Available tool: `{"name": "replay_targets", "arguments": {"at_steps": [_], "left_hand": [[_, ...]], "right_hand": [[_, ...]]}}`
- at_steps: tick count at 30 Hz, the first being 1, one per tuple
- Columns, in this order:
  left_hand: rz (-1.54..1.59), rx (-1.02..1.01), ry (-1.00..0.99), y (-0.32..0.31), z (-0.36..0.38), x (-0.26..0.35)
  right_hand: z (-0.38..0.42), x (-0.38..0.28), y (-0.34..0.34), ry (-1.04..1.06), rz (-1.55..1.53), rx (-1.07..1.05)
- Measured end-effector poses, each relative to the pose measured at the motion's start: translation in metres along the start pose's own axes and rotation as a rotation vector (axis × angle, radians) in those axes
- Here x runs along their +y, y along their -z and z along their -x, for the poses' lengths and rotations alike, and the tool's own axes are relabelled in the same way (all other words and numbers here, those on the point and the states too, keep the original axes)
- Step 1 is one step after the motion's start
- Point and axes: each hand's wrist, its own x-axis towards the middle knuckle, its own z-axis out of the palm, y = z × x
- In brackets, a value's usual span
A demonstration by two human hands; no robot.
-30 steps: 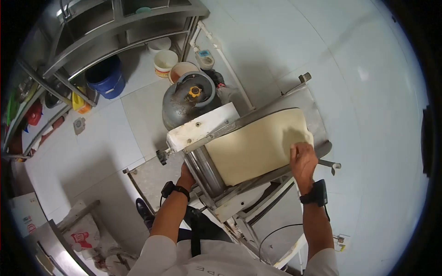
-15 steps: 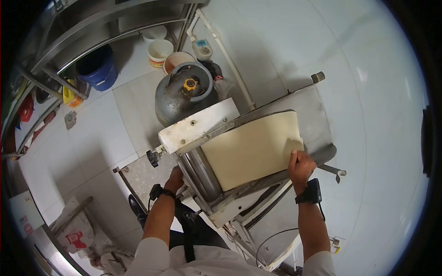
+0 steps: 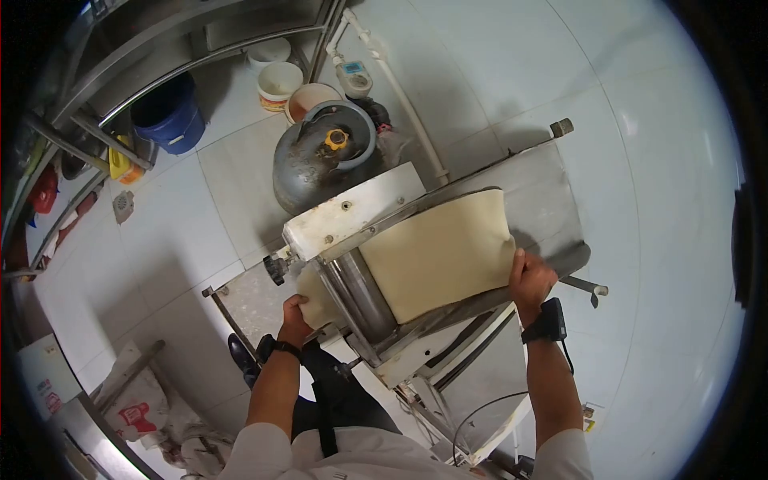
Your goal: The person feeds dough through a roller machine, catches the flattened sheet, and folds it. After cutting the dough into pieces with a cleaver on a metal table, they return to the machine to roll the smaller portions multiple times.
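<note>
A pale dough sheet (image 3: 436,252) lies on the sloping tray of a dough roller machine (image 3: 360,300). Its left end passes through the metal rollers, and a short piece of dough (image 3: 318,302) shows on their far left side. My left hand (image 3: 296,320) is closed at the edge of that short piece, thumb on top and the other fingers partly hidden. On the right, my right hand (image 3: 531,280) pinches the near right corner of the sheet. The dough puckers slightly there.
A grey gas cylinder (image 3: 300,168) with a yellow valve stands behind the machine. Beyond it are white buckets (image 3: 280,84) and a blue bucket (image 3: 170,120). A black knob (image 3: 276,270) sticks out at the machine's left, and a metal bar (image 3: 588,286) at its right.
The sheet's right edge has moved left toward the rollers, and dough now shows on their left side. My left hand has come out from beside the rollers onto that dough.
</note>
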Motion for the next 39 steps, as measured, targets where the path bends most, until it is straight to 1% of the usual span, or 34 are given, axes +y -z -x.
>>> {"name": "replay_targets", "arguments": {"at_steps": [7,9,12,14,15,19,20,24,26,29,33,35,39], "left_hand": [[-0.028,0.009,0.003,0.008,0.025,0.017],[-0.037,0.012,0.006,0.014,0.031,0.021],[-0.028,0.034,0.041,0.026,0.04,0.026],[-0.051,0.112,0.027,0.036,0.047,0.03],[-0.059,0.117,0.024,0.034,0.053,0.034],[-0.185,0.101,-0.098,0.018,0.084,0.04],[-0.222,0.103,-0.141,0.011,0.093,0.043],[-0.252,0.152,-0.172,0.037,0.103,0.048],[-0.294,0.157,-0.22,0.05,0.111,0.051],[-0.34,0.216,-0.25,0.047,0.131,0.057],[-0.327,0.216,-0.267,0.048,0.156,0.063],[-0.344,0.271,-0.315,0.042,0.171,0.066],[-0.35,0.344,-0.313,0.053,0.192,0.072]], "right_hand": [[-0.003,-0.003,0.0,-0.048,-0.002,-0.024],[-0.002,0.0,0.001,-0.038,0.023,-0.06],[-0.002,0.0,0.002,-0.042,0.055,-0.078],[-0.002,0.0,0.001,-0.056,0.053,-0.073],[-0.002,-0.001,0.001,-0.066,0.058,-0.068],[-0.003,-0.001,0.0,-0.064,0.036,-0.049],[-0.002,0.0,0.0,-0.084,0.057,-0.076],[-0.003,-0.003,0.003,-0.128,0.076,-0.113],[-0.003,-0.004,0.004,-0.145,0.073,-0.124],[-0.003,-0.004,0.003,-0.152,0.08,-0.127],[-0.003,-0.002,0.002,-0.165,0.078,-0.128],[-0.004,-0.002,0.001,-0.18,0.093,-0.14],[-0.006,-0.005,0.002,-0.205,0.124,-0.155]]}}
